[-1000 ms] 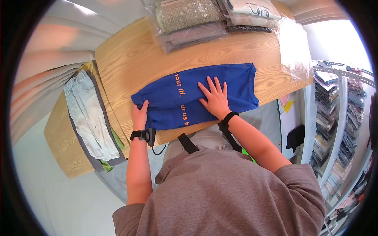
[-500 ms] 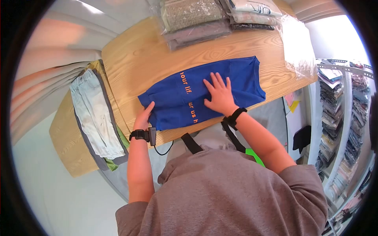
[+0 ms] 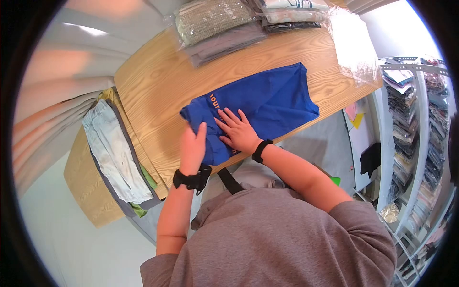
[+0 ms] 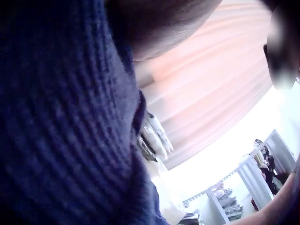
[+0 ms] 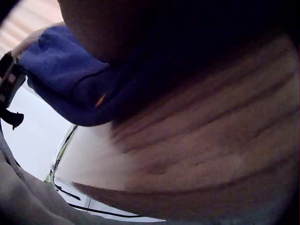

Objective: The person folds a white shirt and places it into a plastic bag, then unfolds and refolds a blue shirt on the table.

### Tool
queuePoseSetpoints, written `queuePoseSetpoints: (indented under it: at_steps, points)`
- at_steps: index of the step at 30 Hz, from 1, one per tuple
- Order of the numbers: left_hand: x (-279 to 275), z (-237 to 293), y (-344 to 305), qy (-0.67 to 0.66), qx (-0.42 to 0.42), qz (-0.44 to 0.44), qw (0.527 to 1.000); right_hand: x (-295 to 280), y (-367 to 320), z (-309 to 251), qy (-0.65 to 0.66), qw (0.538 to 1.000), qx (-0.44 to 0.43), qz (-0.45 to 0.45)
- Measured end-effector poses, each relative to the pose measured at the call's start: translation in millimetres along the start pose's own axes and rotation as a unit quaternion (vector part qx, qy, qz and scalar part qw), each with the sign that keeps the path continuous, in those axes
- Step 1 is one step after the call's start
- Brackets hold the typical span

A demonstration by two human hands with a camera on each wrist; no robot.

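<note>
A blue garment [image 3: 277,93] with orange lettering lies across the wooden table, its left end lifted and turned over toward the middle. That end is gripped by the left hand [image 3: 192,147], thumb up and fingers partly hidden. The right hand [image 3: 240,135] rests flat with spread fingers on the garment beside the fold. In the left wrist view, ribbed blue fabric [image 4: 65,122] fills the left side. The right wrist view shows a raised, curved part of the blue fabric [image 5: 70,61] above the table; the right hand's fingers are not clear there.
Plastic-wrapped clothes [image 3: 217,24] and more packages [image 3: 294,16] lie at the table's [image 3: 153,71] back, with a clear plastic sheet [image 3: 354,45] at the right. Light blue jeans [image 3: 112,153] lie on other garments at the left. Racks of packed clothes [image 3: 399,129] stand at right.
The left hand has moved right, carrying the garment's left end inward over part of the lettering. The right hand has slid left and stays on the cloth.
</note>
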State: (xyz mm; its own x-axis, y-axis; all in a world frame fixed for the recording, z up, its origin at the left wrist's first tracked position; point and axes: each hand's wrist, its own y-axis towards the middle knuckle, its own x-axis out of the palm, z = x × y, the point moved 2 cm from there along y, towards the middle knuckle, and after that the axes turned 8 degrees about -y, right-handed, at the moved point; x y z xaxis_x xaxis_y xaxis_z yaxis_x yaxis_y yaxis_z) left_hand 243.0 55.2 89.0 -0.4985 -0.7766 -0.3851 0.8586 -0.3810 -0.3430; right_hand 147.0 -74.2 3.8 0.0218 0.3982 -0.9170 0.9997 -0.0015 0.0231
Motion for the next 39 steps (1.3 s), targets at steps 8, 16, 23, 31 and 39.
queuePoseSetpoints:
  at_steps: [8, 16, 23, 31, 39]
  points:
    - [75, 23, 32, 0.086, 0.081, -0.046, 0.992, -18, -23, 69, 0.368, 0.877, 0.268, 0.151]
    - [90, -21, 35, -0.137, -0.094, -0.247, 0.955, -31, -24, 92, 0.568, 0.761, 0.310, 0.048]
    - [34, -52, 43, -0.151, -0.080, -0.119, 0.978, -34, -23, 81, 0.443, 0.842, 0.300, 0.064]
    - [54, -79, 34, -0.138, -0.138, -0.124, 0.973, -23, -28, 106, 0.481, 0.825, 0.293, 0.057]
    - [73, -74, 37, -0.182, -0.162, -0.141, 0.960, -34, -22, 98, 0.499, 0.804, 0.317, 0.069]
